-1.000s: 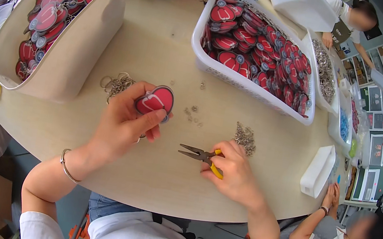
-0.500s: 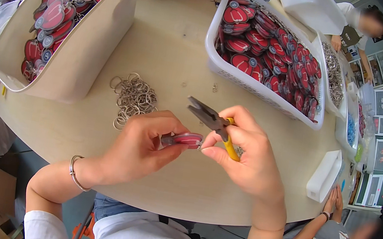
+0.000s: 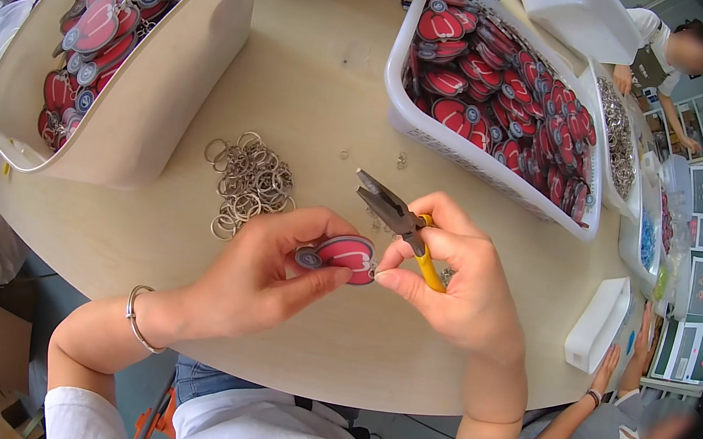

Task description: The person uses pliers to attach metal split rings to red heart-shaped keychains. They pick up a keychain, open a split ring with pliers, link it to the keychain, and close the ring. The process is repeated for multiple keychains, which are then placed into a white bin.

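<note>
My left hand [image 3: 271, 264] pinches a red charm with a grey edge and a small grey round tag [image 3: 347, 258] between thumb and fingers, its printed face turned upward. At the charm's right edge, the thumb and a fingertip of my right hand [image 3: 475, 299] close on a tiny metal ring [image 3: 373, 272], only partly visible. That same hand also keeps hold of pliers with yellow handles [image 3: 399, 211], their dark jaws parted and pointing up and left, away from the charm. Just beyond my left hand lies a heap of silver split rings [image 3: 251, 185].
A tall cream bin [image 3: 192, 93] of charms with rings stands at left. A white basket [image 3: 488, 169] full of red charms is at back right, beside a tray of metal pieces [image 3: 615, 137]. A narrow white box [image 3: 597, 323] stands at right. Other people sit around the table.
The charm has tilted from nearly edge-on to show its red face. The pliers have shifted slightly right in my right hand. At right, a co-worker's hands have moved apart.
</note>
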A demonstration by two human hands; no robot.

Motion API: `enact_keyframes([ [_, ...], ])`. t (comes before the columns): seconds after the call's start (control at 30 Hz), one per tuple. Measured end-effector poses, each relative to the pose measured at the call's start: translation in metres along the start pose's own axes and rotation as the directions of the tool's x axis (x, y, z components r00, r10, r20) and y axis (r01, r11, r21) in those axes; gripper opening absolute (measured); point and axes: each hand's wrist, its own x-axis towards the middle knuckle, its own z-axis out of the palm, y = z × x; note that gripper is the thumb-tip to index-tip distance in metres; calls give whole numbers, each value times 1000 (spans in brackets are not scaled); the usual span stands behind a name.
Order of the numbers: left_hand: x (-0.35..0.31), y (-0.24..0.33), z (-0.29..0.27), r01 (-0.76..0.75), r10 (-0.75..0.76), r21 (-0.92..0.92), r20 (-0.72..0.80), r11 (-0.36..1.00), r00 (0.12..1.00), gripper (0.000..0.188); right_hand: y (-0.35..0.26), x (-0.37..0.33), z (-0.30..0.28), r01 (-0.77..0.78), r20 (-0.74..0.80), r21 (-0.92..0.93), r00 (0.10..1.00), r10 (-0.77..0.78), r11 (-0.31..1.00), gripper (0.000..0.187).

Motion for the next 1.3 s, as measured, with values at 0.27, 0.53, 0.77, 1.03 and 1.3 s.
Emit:
enact_keyframes([
  [0.27, 2, -9, 1, -49, 52, 111, -27, 993, 998, 15, -1, 2, -1, 27, 22, -16, 999, -27, 1000, 16],
  [0.53, 1, -5, 2, -204, 224, 375, -10, 904, 975, 16, -1, 2, -3, 25, 73, 7, 997, -25, 1000, 15],
  [0.77, 5, -9, -3, -445, 455, 533, 122, 719, 882, 19, 0, 3, -3, 3, 125, 48, 992, -9, 999, 14],
  [1.03, 5, -16, 0, -508, 674, 764, 133, 397, 726, 24, -8, -5, 18, 26, -113, -81, 993, -35, 996, 11],
  [1.3, 2, -16, 1, -446, 729, 822, 55, 355, 682, 25, -1, -7, 41, 120, -298, -67, 945, -135, 990, 10],
])
